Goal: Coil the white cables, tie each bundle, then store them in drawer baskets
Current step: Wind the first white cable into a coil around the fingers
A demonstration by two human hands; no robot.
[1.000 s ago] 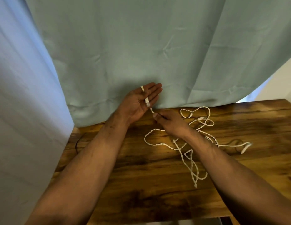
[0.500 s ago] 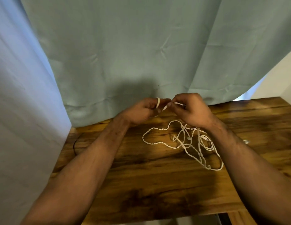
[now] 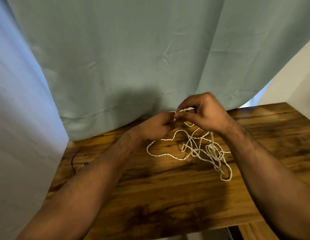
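A thin white braided cable lies in loose tangled loops on the wooden table, right of centre. One end rises to my hands at the table's far edge. My left hand has its fingers curled round a small loop of the cable. My right hand pinches the cable just beside it, thumb and fingers closed on a strand, and another strand hangs down from it to the tangle. The two hands touch at the fingertips. No drawer basket or tie is in view.
A pale green curtain hangs right behind the table's far edge and down its left side. A thin dark wire lies on the table's left part. A white wall stands at the right.
My left hand went from open palm to curled round the cable. My right hand rose from the table to meet it, drawing cable up; the loops on the table shifted and bunched to the right.
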